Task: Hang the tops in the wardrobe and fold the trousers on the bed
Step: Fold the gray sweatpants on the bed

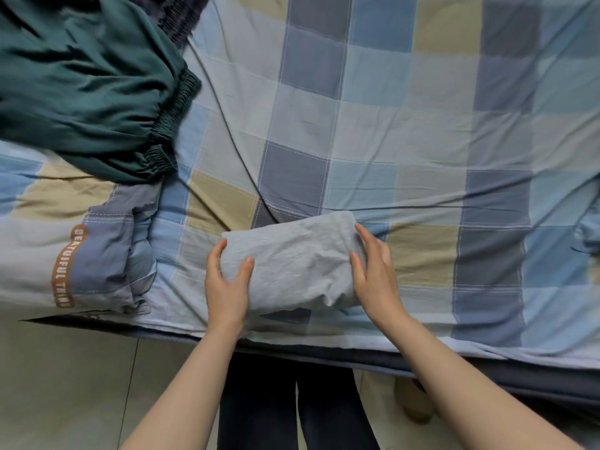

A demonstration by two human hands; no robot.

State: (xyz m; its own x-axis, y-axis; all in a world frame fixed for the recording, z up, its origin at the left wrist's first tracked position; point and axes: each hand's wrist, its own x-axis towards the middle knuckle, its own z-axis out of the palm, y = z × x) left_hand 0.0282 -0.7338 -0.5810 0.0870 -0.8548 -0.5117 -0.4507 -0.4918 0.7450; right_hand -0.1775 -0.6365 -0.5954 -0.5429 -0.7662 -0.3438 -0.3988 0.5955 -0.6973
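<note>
A folded pair of pale grey trousers (292, 264) lies on the bed (406, 125), close to the near edge, and I have one hand on each end of the bundle. My left hand (227, 280) cups the left end: the thumb lies on top of the cloth, and a fingertip curls round the far left corner. My right hand (376, 267) holds the right end, its fingers bent over the far right corner and its thumb resting on the upper surface. Both hands are closed round the cloth. The near edge of the bundle is a little rumpled, and a dark shadow sits beneath it.

The bed wears a checked cover in pale blue, slate blue, grey and tan, creased here and there. Far to the left lies a dark green garment (84, 89) in loose folds, with gathered elastic hems toward the right. Just beyond it, at the far edge of the view, a bit of dark ribbed cloth (172, 17) shows. A thin dark cord (233, 144) runs across the cover from there down toward the trousers. On the left, near the bed edge, a bunched quilt (107, 254) bears orange lettering.

Below the bed edge I see my own dark-clad legs (292, 407), the pale floor (65, 384), and a tan slipper (414, 401) partly under the bed at right.
</note>
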